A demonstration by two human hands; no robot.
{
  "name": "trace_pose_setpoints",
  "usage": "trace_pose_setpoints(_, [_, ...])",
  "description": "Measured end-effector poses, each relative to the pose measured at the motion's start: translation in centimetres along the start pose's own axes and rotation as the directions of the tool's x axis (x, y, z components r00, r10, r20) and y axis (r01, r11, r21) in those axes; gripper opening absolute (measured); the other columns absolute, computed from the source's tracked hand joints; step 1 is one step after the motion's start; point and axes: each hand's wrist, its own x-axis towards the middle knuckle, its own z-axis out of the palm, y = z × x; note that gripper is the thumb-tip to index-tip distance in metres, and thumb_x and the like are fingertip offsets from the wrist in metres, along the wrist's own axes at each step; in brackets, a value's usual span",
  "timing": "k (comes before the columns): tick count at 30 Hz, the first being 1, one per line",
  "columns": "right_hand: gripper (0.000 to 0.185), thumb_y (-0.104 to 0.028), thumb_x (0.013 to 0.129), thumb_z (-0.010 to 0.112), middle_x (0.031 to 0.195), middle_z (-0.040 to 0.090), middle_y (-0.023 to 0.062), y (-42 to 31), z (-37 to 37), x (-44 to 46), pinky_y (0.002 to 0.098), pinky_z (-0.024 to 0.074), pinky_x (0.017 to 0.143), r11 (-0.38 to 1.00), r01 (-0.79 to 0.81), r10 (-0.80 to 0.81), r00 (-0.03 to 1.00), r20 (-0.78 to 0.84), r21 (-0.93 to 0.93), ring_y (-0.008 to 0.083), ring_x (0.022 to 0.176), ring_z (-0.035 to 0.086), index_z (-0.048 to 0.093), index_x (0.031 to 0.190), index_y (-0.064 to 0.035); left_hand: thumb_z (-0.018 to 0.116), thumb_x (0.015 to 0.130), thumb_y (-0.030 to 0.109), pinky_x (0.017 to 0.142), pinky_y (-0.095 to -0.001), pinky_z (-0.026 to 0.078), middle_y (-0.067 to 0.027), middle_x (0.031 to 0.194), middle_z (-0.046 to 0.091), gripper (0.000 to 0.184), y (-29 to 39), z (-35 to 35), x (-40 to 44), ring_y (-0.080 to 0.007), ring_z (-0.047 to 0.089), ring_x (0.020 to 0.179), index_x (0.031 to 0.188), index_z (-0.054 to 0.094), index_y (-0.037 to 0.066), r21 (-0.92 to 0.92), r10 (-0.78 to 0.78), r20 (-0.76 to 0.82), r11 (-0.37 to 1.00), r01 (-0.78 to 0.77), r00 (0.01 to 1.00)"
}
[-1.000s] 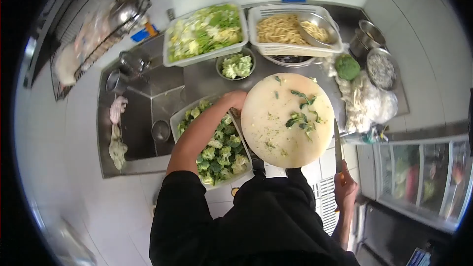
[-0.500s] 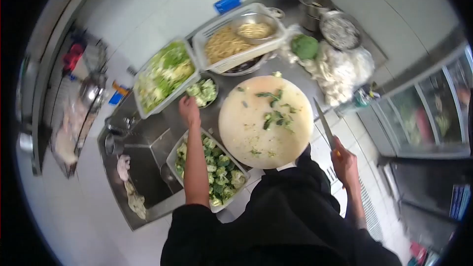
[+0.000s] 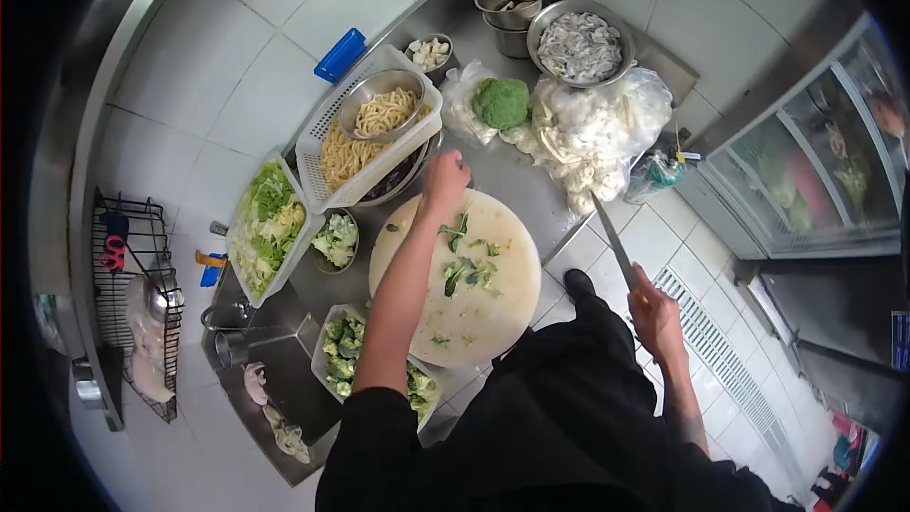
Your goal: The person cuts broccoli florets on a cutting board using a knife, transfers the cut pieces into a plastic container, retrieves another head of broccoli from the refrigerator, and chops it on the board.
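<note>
My left hand [image 3: 445, 173] is over the back edge of the round cutting board [image 3: 398, 270], its fingers curled in; what they hold, if anything, is too small to tell. In my right hand [image 3: 656, 313] is a knife [image 3: 616, 244] with an orange handle, its blade pointing up and away, right of the board. Leafy broccoli scraps [image 3: 469, 275] lie on the board. A whole broccoli head [image 3: 500, 102] rests beyond my left hand, beside a plastic bag of pale food [image 3: 592, 128]. Cut broccoli fills a container [image 3: 429, 412] partly hidden under my left arm.
A basket of noodles [image 3: 311, 159] with a metal bowl on it, a tray of lettuce [image 3: 272, 228] and a small bowl of greens [image 3: 335, 239] stand left. Metal bowls [image 3: 580, 43] stand behind. The sink [image 3: 275, 417] is lower left, a glass-door fridge [image 3: 815, 171] right.
My left hand has moved from beside the board to the small bowl of greens, then to the board's back edge. The view has turned rightward. The knife remains in my right hand.
</note>
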Motion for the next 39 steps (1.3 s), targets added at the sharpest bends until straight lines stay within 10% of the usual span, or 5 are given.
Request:
trace_pose_setpoints(5, [0.051, -0.004, 0.093, 0.062, 0.09, 0.07, 0.0257, 3.5, -3.0, 2.4, 0.0427, 0.055, 0.077, 0.991, -0.124, 0.125, 0.992, 0.022, -0.051, 0.0352, 0.08, 0.072, 0.058, 0.144, -0.0093, 0.082, 0.078, 0.027, 0.094, -0.0429, 0.057, -0.0159, 0.109, 0.076, 0.042, -2.3, 5.6, 5.7, -0.0341, 0.071, 0.108, 0.111, 0.075, 0.002, 0.354, -0.269, 0.516, 0.931, 0.083, 0.813])
trace_pose_setpoints(14, [0.05, -0.017, 0.102, 0.054, 0.058, 0.043, -0.002, 7.2, -5.3, 12.0, 0.032, 0.0367, 0.041, 0.995, 0.07, -0.049, 0.963, 0.265, -0.072, 0.0083, 0.044, 0.043, 0.051, 0.152, -0.0174, 0.084, 0.072, 0.014, 0.076, -0.0392, 0.058, -0.0121, 0.095, 0.074, 0.042, 5.0, -1.2, -8.5, -0.0216, 0.073, 0.087, 0.109, 0.066, 0.004, -0.739, -0.455, -0.352, 0.671, 0.056, 0.818])
trace_pose_setpoints(21, [0.05, -0.021, 0.104, 0.052, 0.061, 0.046, 0.0011, 7.4, -5.2, 16.8, 0.0337, 0.0404, 0.046, 0.962, 0.27, -0.239, 0.903, 0.357, -0.038, 0.0096, 0.05, 0.048, 0.048, 0.153, -0.0241, 0.079, 0.082, 0.034, 0.074, -0.0413, 0.057, -0.018, 0.089, 0.074, 0.032, -8.2, -10.4, -26.9, -0.0316, 0.073, 0.081, 0.101, 0.071, 0.01, -0.515, -0.698, -0.689, 0.661, 0.545, 0.196])
trace_pose_setpoints(27, [0.052, -0.02, 0.102, 0.054, 0.062, 0.049, 0.0038, 7.1, -4.3, 16.2, 0.0333, 0.0435, 0.048, 0.928, 0.345, -0.283, 0.899, 0.334, -0.143, 0.0099, 0.052, 0.05, 0.048, 0.153, -0.029, 0.054, 0.099, 0.042, 0.089, -0.0492, 0.054, -0.0149, 0.109, 0.075, 0.039, -19.8, -8.6, -32.5, -0.0403, 0.07, 0.1, 0.119, 0.075, 0.016, -0.16, -0.807, -0.471, 0.474, 0.866, 0.355])
trace_pose_setpoints(39, [0.05, -0.007, 0.095, 0.063, 0.087, 0.069, 0.0196, 6.8, -6.1, 8.1, 0.0375, 0.0535, 0.073, 0.989, 0.147, -0.148, 0.981, 0.122, 0.017, 0.0269, 0.074, 0.066, 0.058, 0.144, -0.0099, 0.073, 0.09, 0.025, 0.091, -0.0454, 0.053, -0.0239, 0.11, 0.069, 0.042, 10.7, -1.6, -4.3, -0.0401, 0.067, 0.105, 0.123, 0.063, 0.001, -0.145, 0.168, -0.373, 0.961, -0.236, 0.913])
